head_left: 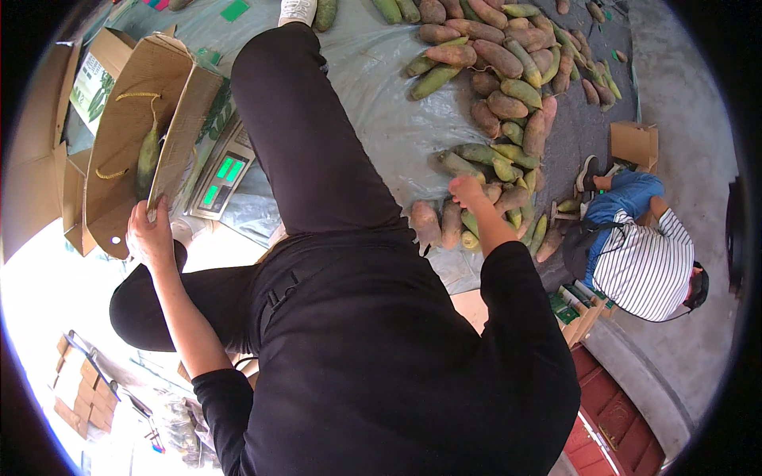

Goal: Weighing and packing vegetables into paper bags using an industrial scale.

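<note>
My left hand (pixel 151 236) is closed on the near rim of a tall open cardboard box (pixel 119 143) with yellow cord handles. Inside that box lies one long green radish (pixel 148 163). My right hand (pixel 468 192) reaches into the near end of a heap of long radishes, its fingers curled just below a green radish (pixel 460 165). What those fingers hold, if anything, is hidden. Beside the hand lie reddish, soil-dusted radishes (pixel 450 224) and greener ones.
A digital scale (pixel 222 178) with green displays stands right of the box. The large radish heap (pixel 508 63) spreads over plastic sheeting (pixel 373 119). Another person in a striped shirt (pixel 643 266) sits at the right, near a small carton (pixel 633 144). Stacked cartons (pixel 83 389) stand lower left.
</note>
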